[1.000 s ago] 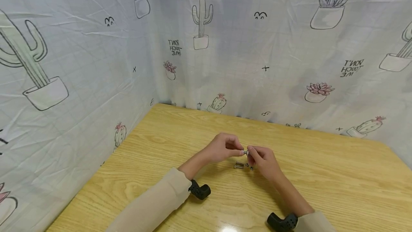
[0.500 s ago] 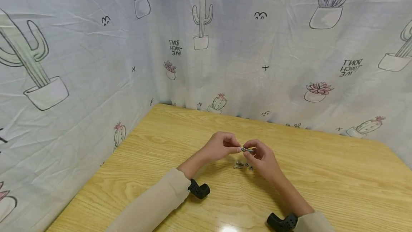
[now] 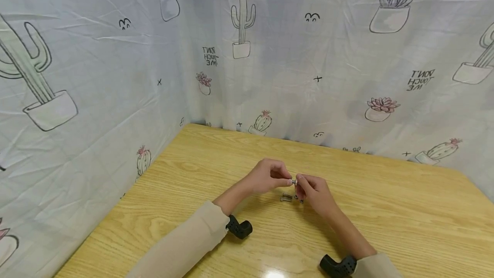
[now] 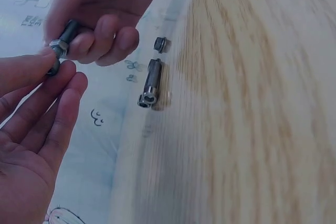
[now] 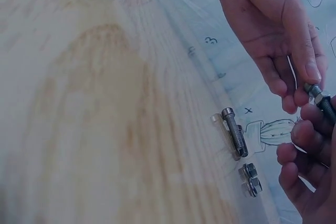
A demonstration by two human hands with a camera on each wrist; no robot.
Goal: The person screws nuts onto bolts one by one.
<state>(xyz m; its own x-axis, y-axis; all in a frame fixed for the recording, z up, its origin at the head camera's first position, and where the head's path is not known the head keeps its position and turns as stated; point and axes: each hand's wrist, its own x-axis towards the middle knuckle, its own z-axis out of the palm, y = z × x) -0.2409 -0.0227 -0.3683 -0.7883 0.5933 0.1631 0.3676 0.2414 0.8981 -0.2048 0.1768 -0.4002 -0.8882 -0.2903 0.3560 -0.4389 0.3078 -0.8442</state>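
Observation:
My left hand (image 3: pixel 266 178) pinches the head end of a metal bolt (image 4: pixel 67 31) between thumb and fingertips, above the table. A hex nut (image 4: pixel 59 46) sits around the bolt's shank, plain also in the right wrist view. My right hand (image 3: pixel 317 192) comes from the other side, its thumb and fingers curled at the nut and the threaded end. Below the hands, two socket-head bolts (image 5: pixel 234 132) lie side by side on the table, with two flanged nuts (image 5: pixel 252 179) close to their threaded ends.
The wooden table (image 3: pixel 216 153) spreads out around the hands. Behind it and at the left hangs a pale curtain (image 3: pixel 285 55) printed with cacti. Black camera mounts (image 3: pixel 240 228) are worn on both wrists.
Half a second ago the right fingers stood more spread, with the bolt's shank showing between them. Now they have closed in around it. The left hand keeps its pinch, shifted very slightly.

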